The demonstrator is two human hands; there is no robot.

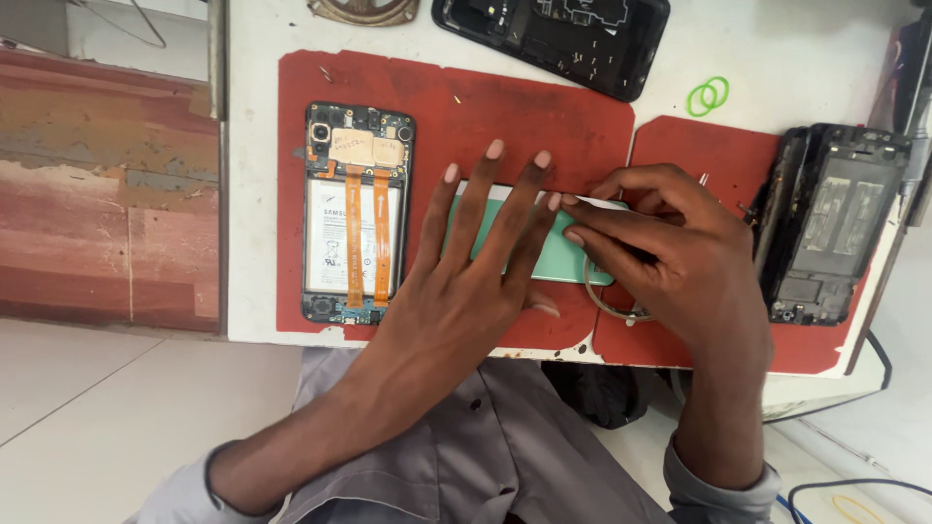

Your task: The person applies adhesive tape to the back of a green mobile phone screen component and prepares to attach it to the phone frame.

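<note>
A mint-green phone back cover (563, 254) lies flat on the red work mat (466, 107). My left hand (466, 272) presses down on the cover with its fingers spread. My right hand (670, 252) pinches a thin white strip (602, 203) at the cover's upper right edge. To the left lies an opened phone (356, 213) with its battery and two orange flex cables showing.
A second opened dark phone (553, 39) lies at the top. A black phone frame (833, 223) rests on the right red mat (699, 146). Green rubber bands (708, 96) lie on the white table (252, 194). A grey ring (607, 303) sits under my right hand.
</note>
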